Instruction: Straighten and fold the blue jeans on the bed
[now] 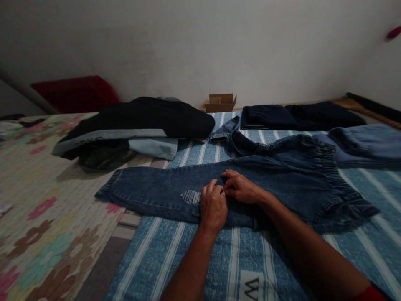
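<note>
1. Pinching at the cloth, the left hand [213,205] and right hand [240,188] meet fingertip to fingertip on the jeans [250,188], both nipped shut on a small bit of denim beside the pale leg print.
2. Those jeans lie spread flat across the striped blue sheet [194,255], not yet folded by the look of it.
3. Further back, dark folded garments [300,116] sit stacked, seemingly done; a loose dark heap [138,125] waits left.
4. Against the wall, a small cardboard box [221,103] stands open; its contents are hidden.
</note>
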`<action>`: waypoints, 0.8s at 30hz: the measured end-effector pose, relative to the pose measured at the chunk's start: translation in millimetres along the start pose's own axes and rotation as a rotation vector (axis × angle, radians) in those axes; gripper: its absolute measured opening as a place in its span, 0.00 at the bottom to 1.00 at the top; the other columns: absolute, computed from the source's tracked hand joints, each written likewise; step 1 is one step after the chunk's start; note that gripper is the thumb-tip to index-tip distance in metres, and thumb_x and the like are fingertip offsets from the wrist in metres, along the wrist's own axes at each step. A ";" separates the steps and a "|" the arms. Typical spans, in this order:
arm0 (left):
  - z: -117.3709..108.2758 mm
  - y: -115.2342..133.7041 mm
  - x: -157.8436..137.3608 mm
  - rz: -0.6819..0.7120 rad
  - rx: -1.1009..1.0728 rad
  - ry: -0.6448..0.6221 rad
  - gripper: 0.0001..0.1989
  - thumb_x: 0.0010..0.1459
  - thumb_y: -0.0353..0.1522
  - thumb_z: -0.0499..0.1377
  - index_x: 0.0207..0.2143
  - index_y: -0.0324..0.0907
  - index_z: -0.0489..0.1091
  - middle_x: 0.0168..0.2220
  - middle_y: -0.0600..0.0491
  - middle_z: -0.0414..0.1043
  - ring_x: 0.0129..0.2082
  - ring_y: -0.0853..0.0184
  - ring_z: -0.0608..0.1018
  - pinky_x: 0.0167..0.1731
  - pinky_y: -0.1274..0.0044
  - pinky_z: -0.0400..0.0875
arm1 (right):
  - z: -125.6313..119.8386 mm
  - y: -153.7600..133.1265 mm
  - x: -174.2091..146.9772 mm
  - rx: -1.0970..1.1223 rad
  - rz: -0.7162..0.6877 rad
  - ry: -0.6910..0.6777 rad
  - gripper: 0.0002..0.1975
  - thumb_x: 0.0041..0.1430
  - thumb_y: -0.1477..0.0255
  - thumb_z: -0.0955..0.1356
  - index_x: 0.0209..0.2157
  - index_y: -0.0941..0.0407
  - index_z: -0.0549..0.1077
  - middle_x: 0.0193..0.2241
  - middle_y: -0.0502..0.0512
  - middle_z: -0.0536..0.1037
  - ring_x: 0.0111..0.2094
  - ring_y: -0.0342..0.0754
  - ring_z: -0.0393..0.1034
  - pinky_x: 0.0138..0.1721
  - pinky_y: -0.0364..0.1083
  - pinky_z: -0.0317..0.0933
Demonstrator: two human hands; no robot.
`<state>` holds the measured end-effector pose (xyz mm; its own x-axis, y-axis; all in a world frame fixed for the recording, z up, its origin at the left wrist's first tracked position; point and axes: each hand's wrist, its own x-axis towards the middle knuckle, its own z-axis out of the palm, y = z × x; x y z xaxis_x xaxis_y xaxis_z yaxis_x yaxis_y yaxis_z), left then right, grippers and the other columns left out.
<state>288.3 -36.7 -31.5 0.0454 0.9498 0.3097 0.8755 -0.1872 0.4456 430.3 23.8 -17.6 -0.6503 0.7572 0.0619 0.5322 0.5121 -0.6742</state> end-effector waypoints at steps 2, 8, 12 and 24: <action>-0.9 0.6 0.0 -0.002 -0.007 -0.002 0.09 0.56 0.24 0.51 0.34 0.40 0.70 0.50 0.45 0.67 0.49 0.58 0.69 0.51 0.66 0.65 | -3.0 -0.2 -1.8 -0.003 0.001 -0.006 0.05 0.48 0.78 0.69 0.30 0.58 0.76 0.55 0.63 0.64 0.58 0.57 0.56 0.56 0.54 0.52; -1.7 1.4 0.2 -0.004 -0.017 -0.008 0.09 0.57 0.24 0.50 0.34 0.40 0.70 0.51 0.44 0.67 0.49 0.59 0.68 0.51 0.67 0.64 | -9.8 -0.2 -4.8 -0.044 0.014 -0.021 0.04 0.45 0.79 0.70 0.27 0.59 0.75 0.53 0.64 0.65 0.54 0.58 0.60 0.52 0.53 0.57; -0.7 1.4 0.8 -0.011 -0.009 -0.014 0.09 0.57 0.24 0.51 0.34 0.39 0.70 0.51 0.43 0.67 0.50 0.58 0.68 0.51 0.66 0.64 | -9.7 -1.0 -4.0 -0.083 0.014 -0.041 0.04 0.47 0.78 0.68 0.26 0.58 0.75 0.53 0.64 0.65 0.54 0.59 0.59 0.52 0.54 0.55; -1.4 3.4 4.4 -0.040 0.038 -0.063 0.09 0.57 0.24 0.51 0.33 0.38 0.70 0.52 0.42 0.66 0.50 0.57 0.69 0.52 0.66 0.64 | -8.7 -2.5 -4.3 -0.159 0.062 -0.086 0.06 0.46 0.78 0.66 0.27 0.59 0.76 0.57 0.64 0.61 0.60 0.62 0.49 0.57 0.55 0.47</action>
<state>290.8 -33.4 -27.5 0.0392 0.9703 0.2387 0.8950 -0.1403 0.4235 436.5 22.8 -9.8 -0.6541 0.7551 -0.0442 0.6470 0.5282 -0.5499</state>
